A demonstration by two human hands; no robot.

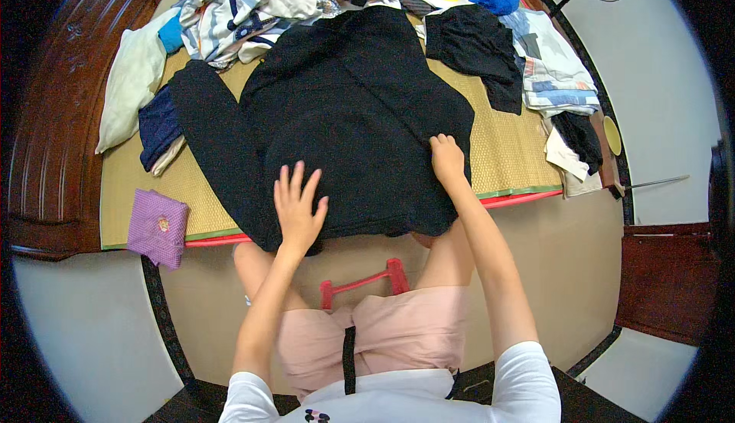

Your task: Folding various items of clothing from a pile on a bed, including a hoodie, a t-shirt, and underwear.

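A large black long-sleeved garment [344,124] lies spread over a woven mat, its lower edge reaching my knees. One sleeve stretches down along its left side; on the right the cloth looks folded over, with a long crease running diagonally. My left hand [298,207] rests flat on the lower left part, fingers spread. On the right side my right hand [447,159] has its fingers curled and pinches the black cloth near the crease.
Woven mat [505,147] with a green and red edge. A folded purple checked cloth [159,225] and a white pillow [135,78] lie left. Piled clothes [247,9] are at the back; black clothing [474,50] and folded light fabric [557,73] lie right. A red plastic frame [364,282] is between my legs.
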